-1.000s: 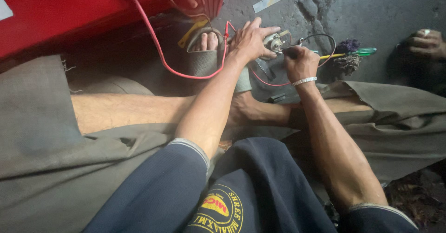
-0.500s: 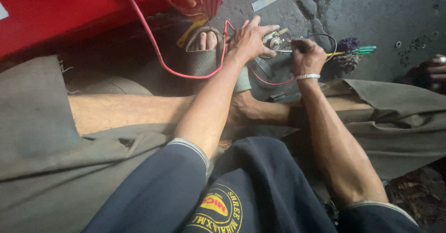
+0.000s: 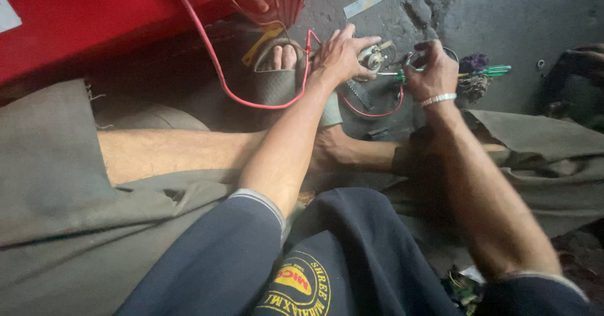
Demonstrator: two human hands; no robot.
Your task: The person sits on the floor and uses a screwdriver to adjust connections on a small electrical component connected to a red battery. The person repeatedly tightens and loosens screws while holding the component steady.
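Fingers [image 3: 352, 42] of the left hand [image 3: 340, 58] are spread and curled over a small metal part [image 3: 371, 58], pinning it to the floor [image 3: 535, 14]. Right hand [image 3: 431, 70] fingers are pinched narrow round a thin tool [image 3: 393, 73], tip aimed at the part; what kind of tool I can't tell, prob. a driver or probe.

Landmark = the part. It sits just right of the left palm, on the floor. A red wire [image 3: 214, 70] loops off to its left, up to the red casing [image 3: 126, 14] well to the upper left. A second, shorter red lead [image 3: 377, 111] curls just below it. A sandalled foot [image 3: 283, 61] lies left of it, near the wire loop. A green-handled tool [image 3: 487, 72] lies to its right, beyond the right hand. A metal strip [image 3: 368, 1] lies above it.

Risks, as I judge: tool tip could skid off the small part into the left fingers, since they're v. close. Part may twist if the hold slackens. The foot could snag the wire loop and yank the part.

Count: 2 hands, 1 part, 2 red wires, 1 held tool, 1 green tool, 1 strip, 1 foot in view.
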